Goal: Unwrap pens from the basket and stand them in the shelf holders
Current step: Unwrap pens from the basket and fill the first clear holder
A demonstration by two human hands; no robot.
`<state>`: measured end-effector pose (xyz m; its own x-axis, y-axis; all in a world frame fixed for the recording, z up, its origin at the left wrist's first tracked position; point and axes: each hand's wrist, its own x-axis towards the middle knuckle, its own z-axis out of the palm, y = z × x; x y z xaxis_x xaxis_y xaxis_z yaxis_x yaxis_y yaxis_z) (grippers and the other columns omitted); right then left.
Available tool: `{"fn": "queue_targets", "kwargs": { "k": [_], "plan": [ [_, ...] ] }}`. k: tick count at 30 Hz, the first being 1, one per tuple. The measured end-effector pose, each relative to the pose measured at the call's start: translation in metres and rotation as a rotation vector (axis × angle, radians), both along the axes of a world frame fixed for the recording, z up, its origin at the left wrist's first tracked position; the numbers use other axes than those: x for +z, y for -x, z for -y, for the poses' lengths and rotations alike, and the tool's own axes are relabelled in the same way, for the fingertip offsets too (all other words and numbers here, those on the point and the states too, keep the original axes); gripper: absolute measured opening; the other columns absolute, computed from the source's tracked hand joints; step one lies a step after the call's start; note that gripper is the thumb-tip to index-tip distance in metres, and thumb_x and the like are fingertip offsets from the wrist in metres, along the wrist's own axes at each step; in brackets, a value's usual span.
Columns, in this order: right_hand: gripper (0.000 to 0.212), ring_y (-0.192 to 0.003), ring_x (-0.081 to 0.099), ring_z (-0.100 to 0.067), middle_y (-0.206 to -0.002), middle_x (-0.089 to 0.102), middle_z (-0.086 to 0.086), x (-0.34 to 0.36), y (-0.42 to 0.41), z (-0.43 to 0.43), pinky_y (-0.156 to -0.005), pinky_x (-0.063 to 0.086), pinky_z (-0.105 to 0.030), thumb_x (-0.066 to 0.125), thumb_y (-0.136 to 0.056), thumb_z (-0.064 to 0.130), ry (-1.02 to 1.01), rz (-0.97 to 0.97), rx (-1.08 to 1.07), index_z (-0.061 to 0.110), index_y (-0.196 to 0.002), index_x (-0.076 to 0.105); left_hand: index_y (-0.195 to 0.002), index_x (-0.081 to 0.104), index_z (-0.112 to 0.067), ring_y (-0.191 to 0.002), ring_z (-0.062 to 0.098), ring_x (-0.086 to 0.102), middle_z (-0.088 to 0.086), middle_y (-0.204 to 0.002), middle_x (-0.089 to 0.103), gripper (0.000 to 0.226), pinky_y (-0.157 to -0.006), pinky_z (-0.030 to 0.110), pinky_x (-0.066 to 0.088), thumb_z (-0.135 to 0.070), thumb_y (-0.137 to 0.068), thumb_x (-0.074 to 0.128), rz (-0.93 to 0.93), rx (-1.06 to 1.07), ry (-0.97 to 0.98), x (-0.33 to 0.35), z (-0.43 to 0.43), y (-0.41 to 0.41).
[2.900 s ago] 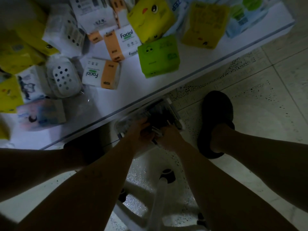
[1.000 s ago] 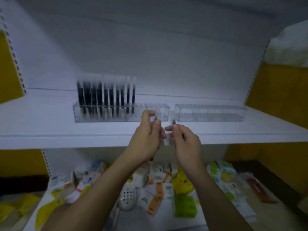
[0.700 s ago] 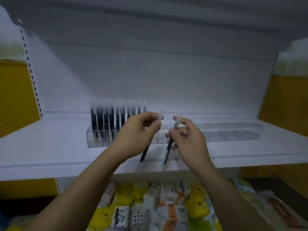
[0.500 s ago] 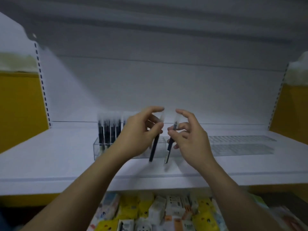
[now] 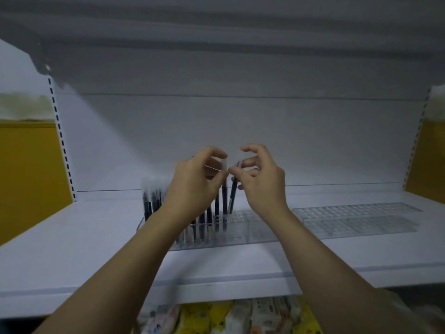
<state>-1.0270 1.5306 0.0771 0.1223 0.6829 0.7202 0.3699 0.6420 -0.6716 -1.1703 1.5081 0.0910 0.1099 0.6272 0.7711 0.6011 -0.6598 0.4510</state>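
A clear slotted pen holder (image 5: 240, 233) stands on the white shelf (image 5: 72, 249), its left part filled with several upright dark pens with pale caps (image 5: 151, 198). My left hand (image 5: 195, 186) pinches a dark pen (image 5: 224, 196) by its white cap, held upright with its tip down in the holder's slots. My right hand (image 5: 261, 182) pinches a second dark pen (image 5: 233, 196) near its top, tilted, its tip just above the holder. A second clear holder (image 5: 356, 220) stands to the right with no pens in it. The basket is out of view.
Yellow side panels (image 5: 26, 179) flank the shelf on both sides. An upper shelf overhangs at the top. Below the shelf edge lie several yellow and white tissue packs (image 5: 216, 317).
The view rose from the floor basket to the shelf. Both hands lifted a pen each up to the holder, and the two pens have moved back and down onto its slots.
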Motion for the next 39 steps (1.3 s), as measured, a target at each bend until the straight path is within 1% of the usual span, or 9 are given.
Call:
{"fn": "queue_targets", "kwargs": {
  "k": [7, 11, 14, 19, 22, 29, 34, 36, 39],
  "plan": [
    [0.035, -0.072, 0.068, -0.015, -0.084, 0.062, 0.007, -0.009, 0.001, -0.014, -0.068, 0.059, -0.043, 0.073, -0.085, 0.02, 0.032, -0.053, -0.002, 0.038, -0.104, 0.05, -0.107, 0.06, -0.024, -0.077, -0.005, 0.06, -0.012, -0.086, 0.063, 0.023, -0.067, 0.002, 0.045, -0.02, -0.087, 0.068, -0.021, 0.072, -0.022, 0.001, -0.009, 0.004],
    [0.033, -0.073, 0.066, -0.013, -0.086, 0.063, 0.008, -0.014, 0.004, -0.016, -0.07, 0.059, -0.036, 0.072, -0.085, 0.021, 0.117, 0.067, 0.043, 0.033, -0.109, 0.052, -0.105, 0.059, -0.028, -0.075, -0.006, 0.06, -0.016, -0.085, 0.063, 0.021, -0.067, 0.001, 0.043, -0.022, -0.087, 0.068, -0.041, 0.11, -0.002, 0.0, -0.008, 0.006],
    [0.034, -0.08, 0.063, -0.01, -0.09, 0.061, 0.011, -0.018, 0.003, -0.01, -0.071, 0.053, -0.025, 0.065, -0.091, 0.024, 0.155, 0.314, 0.02, 0.033, -0.121, 0.051, -0.108, 0.06, -0.027, -0.077, 0.007, 0.063, -0.012, -0.093, 0.067, 0.022, -0.073, 0.023, 0.053, -0.025, -0.087, 0.067, -0.114, 0.197, 0.037, -0.005, -0.008, 0.006],
    [0.039, -0.079, 0.063, -0.009, -0.09, 0.06, 0.012, -0.015, -0.015, -0.001, -0.068, 0.052, -0.024, 0.054, -0.096, 0.021, 0.216, 0.498, 0.049, 0.044, -0.126, 0.044, -0.105, 0.062, -0.027, -0.116, 0.017, 0.051, -0.004, -0.124, 0.058, 0.02, -0.102, 0.038, 0.039, -0.032, -0.086, 0.066, -0.265, 0.349, 0.07, -0.012, -0.017, 0.003],
    [0.046, -0.078, 0.065, -0.013, -0.091, 0.062, 0.007, -0.016, -0.019, 0.001, -0.066, 0.054, -0.026, 0.05, -0.096, 0.016, 0.283, 0.573, 0.077, 0.048, -0.128, 0.04, -0.109, 0.062, -0.028, -0.121, 0.017, 0.048, -0.004, -0.13, 0.056, 0.024, -0.107, 0.038, 0.033, -0.036, -0.087, 0.064, -0.315, 0.348, 0.091, -0.012, -0.018, 0.001],
    [0.07, -0.109, 0.054, -0.011, -0.128, 0.051, 0.007, -0.029, -0.032, 0.023, -0.095, 0.047, -0.031, 0.062, -0.092, 0.029, 0.215, 0.636, -0.029, 0.051, -0.144, 0.022, -0.133, 0.051, -0.026, -0.14, 0.018, 0.029, -0.002, -0.145, 0.045, 0.049, -0.115, 0.038, 0.018, -0.035, -0.086, 0.065, -0.445, 0.364, -0.033, -0.028, 0.004, 0.008],
    [0.059, -0.123, 0.043, -0.008, -0.137, 0.043, 0.011, -0.064, -0.065, 0.073, -0.098, 0.034, -0.022, 0.063, -0.09, 0.033, 0.114, 0.606, -0.182, 0.04, -0.143, 0.036, -0.12, 0.061, -0.019, -0.124, 0.027, 0.048, 0.004, -0.126, 0.06, 0.04, -0.101, 0.043, 0.036, -0.032, -0.083, 0.066, -0.428, 0.337, -0.191, -0.063, 0.035, -0.002],
    [0.057, -0.12, 0.044, -0.006, -0.133, 0.047, 0.009, -0.085, -0.076, 0.093, -0.096, 0.033, -0.02, 0.066, -0.088, 0.031, 0.1, 0.559, -0.208, 0.034, -0.14, 0.043, -0.109, 0.065, -0.018, -0.104, 0.026, 0.054, 0.002, -0.108, 0.065, 0.029, -0.084, 0.039, 0.04, -0.033, -0.084, 0.062, -0.401, 0.251, -0.271, -0.078, 0.049, -0.02],
    [0.054, -0.114, 0.049, -0.008, -0.128, 0.052, 0.004, -0.117, -0.095, 0.115, -0.095, 0.037, -0.022, 0.069, -0.085, 0.03, 0.096, 0.516, -0.281, 0.027, -0.135, 0.05, -0.103, 0.065, -0.016, -0.09, 0.024, 0.055, 0.0, -0.095, 0.065, 0.023, -0.075, 0.038, 0.044, -0.031, -0.086, 0.062, -0.365, 0.053, -0.278, -0.099, 0.064, -0.051]
  ]
}}
